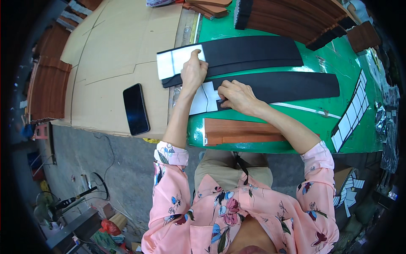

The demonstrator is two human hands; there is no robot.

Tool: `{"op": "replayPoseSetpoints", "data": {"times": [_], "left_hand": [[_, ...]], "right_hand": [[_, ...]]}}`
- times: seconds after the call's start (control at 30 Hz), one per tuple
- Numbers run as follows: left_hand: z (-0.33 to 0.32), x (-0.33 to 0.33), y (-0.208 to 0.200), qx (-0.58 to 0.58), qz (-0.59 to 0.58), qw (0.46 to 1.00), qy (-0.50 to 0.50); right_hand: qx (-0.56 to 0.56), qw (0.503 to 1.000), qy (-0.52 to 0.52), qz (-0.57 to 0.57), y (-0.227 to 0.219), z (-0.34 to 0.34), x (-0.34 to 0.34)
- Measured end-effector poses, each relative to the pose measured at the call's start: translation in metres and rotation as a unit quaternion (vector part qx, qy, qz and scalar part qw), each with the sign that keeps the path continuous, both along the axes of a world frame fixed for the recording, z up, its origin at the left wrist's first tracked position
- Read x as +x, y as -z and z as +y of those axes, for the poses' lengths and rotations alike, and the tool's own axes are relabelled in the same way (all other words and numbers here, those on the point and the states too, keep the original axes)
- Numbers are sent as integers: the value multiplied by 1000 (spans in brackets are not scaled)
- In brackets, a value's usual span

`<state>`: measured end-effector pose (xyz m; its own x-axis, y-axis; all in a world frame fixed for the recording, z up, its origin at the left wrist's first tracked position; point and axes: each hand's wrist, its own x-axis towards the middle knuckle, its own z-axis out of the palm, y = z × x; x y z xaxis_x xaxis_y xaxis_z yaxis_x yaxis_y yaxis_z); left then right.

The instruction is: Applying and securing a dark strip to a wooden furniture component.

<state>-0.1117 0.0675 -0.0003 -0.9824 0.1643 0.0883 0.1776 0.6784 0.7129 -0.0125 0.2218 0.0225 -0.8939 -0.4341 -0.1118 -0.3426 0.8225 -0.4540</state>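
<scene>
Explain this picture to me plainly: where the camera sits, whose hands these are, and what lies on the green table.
The camera sits on a person's head and looks down, so the edges bend. No machine here: both hands are the person's own. The left hand presses on a white sheet at the end of a long black strip. The right hand pinches the end of a second black strip over white paper. These lie on a green table. A brown wooden board lies nearer; a dark phone rests on cardboard.

Both forearms reach forward, left hand [193, 73] pressing flat, right hand [237, 96] pinching with curled fingers.
</scene>
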Motion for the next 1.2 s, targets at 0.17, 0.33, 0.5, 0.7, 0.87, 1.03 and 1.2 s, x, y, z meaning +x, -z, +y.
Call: {"op": "replayPoseSetpoints", "data": {"times": [0.17,0.33,0.5,0.7,0.87,1.03,1.2], "left_hand": [[15,3,1,187,-141,972,-22],[8,2,13,207,-134,969,-22],[22,-2,-3,201,-196,960,-15],[13,5,-16,294,-237,925,-29],[5,8,-24,337,-247,908,40],[22,19,-37,237,-214,925,207],[13,12,-27,150,-4,986,71]], "right_hand": [[-214,972,2,-101,8,13,-11],[-496,853,138,-81,12,33,-67],[-477,856,190,-52,39,55,-112],[-488,844,184,-128,32,50,-111],[-461,857,197,-121,29,51,-111],[-480,848,196,-111,33,53,-114],[-478,846,215,-99,35,46,-112]]}}
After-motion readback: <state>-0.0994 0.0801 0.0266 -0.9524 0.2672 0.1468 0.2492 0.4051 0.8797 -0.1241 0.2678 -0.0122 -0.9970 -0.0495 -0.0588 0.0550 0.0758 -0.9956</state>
